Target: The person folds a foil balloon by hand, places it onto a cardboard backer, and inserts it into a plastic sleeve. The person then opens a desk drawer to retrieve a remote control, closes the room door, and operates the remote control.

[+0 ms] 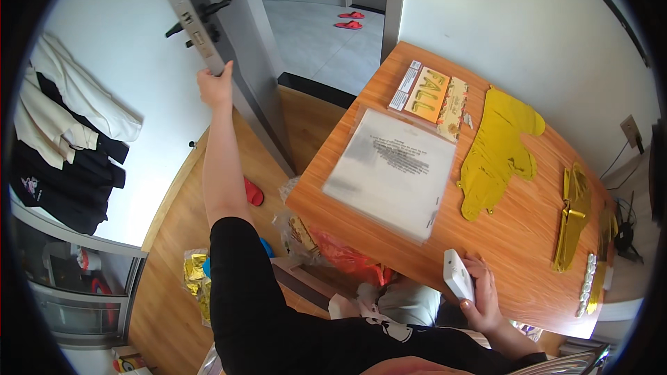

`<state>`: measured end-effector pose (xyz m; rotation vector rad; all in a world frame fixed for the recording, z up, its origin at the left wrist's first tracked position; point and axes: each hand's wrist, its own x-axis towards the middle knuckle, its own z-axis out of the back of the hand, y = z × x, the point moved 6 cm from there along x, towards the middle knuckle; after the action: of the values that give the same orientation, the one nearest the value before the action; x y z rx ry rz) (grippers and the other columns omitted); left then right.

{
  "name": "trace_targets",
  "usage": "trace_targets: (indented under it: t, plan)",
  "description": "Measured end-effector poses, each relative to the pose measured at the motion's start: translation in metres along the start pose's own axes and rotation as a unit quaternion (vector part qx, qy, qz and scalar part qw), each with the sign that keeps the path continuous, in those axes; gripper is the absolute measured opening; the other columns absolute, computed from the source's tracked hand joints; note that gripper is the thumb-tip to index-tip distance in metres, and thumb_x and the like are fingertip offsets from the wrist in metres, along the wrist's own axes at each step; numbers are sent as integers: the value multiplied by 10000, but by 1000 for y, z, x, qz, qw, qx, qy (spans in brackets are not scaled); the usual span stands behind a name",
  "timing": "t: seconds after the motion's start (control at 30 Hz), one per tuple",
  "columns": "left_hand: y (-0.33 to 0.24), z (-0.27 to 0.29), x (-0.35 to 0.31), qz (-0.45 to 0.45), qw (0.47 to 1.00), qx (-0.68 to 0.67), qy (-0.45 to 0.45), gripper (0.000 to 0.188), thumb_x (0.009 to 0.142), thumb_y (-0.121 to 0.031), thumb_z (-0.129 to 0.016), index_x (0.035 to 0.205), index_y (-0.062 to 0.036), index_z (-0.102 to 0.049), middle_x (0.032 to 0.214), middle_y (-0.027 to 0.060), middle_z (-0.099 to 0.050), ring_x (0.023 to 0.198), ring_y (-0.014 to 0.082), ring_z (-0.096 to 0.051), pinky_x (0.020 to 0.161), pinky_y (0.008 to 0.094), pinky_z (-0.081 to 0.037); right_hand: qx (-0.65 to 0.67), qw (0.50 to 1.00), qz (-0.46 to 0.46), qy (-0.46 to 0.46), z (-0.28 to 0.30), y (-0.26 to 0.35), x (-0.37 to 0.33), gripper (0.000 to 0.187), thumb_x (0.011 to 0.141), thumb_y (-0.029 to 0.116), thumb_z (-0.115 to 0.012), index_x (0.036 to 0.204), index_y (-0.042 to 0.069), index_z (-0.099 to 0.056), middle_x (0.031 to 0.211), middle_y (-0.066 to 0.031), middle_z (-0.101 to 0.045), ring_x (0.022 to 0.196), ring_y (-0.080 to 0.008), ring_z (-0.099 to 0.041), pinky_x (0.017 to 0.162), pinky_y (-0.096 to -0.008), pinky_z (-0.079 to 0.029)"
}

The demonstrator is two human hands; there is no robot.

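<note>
Stretched out in front of me, my left hand (216, 86) is wrapped round the edge of the grey door (240, 76), below its black handle (217, 7). The door stands ajar. At the table's near edge my right hand (484, 298) grips a white handheld device (458, 276), flat with rounded corners. Its front face is turned away from view. Left of the device lies a stack of clear plastic bags (392, 173). A flat gold foil balloon (497, 153) is spread beyond it, and a printed balloon package (429, 99) lies at the far edge.
Folded gold foil (573, 219) and a white strip (587, 285) lie on the wooden table (535, 236) at right. Clothes (69, 132) hang on the left wall. A gold package (197, 281), a red bag (351, 255) and a red slipper (253, 192) are low down near my legs.
</note>
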<state>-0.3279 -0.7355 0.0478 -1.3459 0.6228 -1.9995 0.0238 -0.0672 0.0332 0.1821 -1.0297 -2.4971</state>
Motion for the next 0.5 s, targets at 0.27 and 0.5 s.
trace_targets:
  t: [0.27,0.5]
  plan:
    - [-93,-75,-23,-17,952,-82,294,890,744,-641,-805,1317,-5,-563,1303,170,-657,1157,327,-652,979,472,-491,40,999,19,-21,5,-1,-4,687,970,493,-492,1394,-40,-402,1430,-279,-487,1352,-453,-440,1181,-585,-224]
    - [-148,-89,-54,106,790,-268,541,1137,912,-782,-481,1633,-107,81,1721,130,31,1581,286,98,1255,511,-4,87,995,23,-42,8,-6,-11,586,975,382,-495,1378,-34,-406,1330,-240,-532,1199,-398,-509,1107,-524,-321]
